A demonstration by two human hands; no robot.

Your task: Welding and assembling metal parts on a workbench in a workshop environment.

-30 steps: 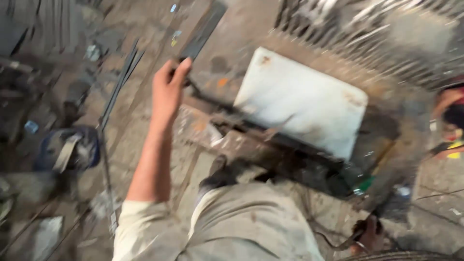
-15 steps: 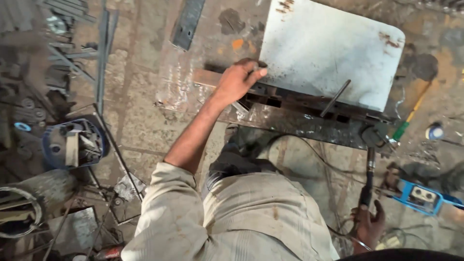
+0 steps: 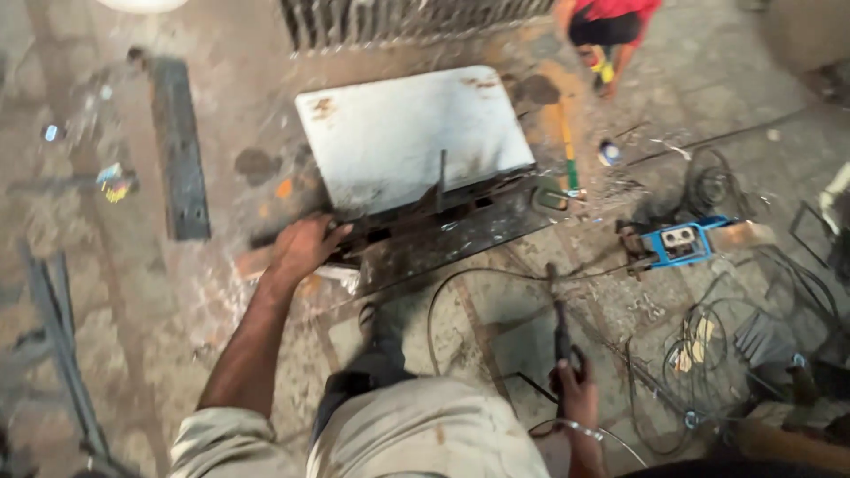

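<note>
My left hand (image 3: 304, 248) grips the near-left corner of a dark metal frame (image 3: 443, 226) lying on the floor. A white, rust-spotted metal sheet (image 3: 412, 137) rests on that frame. My right hand (image 3: 575, 389) is shut on a black welding electrode holder (image 3: 560, 332) that points away from me, its cable (image 3: 460, 292) looping across the floor. My knees and beige trousers fill the lower middle of the view.
A dark flat steel bar (image 3: 180, 159) lies at the left. A blue welding machine (image 3: 682, 243) sits at the right among tangled cables (image 3: 717, 354). Another person's legs (image 3: 606, 35) stand at the top right beside a yellow-handled tool (image 3: 568, 146). Metal rods (image 3: 57, 336) lie lower left.
My left hand came back from the flat bar to the frame's near-left corner and holds it. The view swung right, showing the blue machine and the right hand with the holder.
</note>
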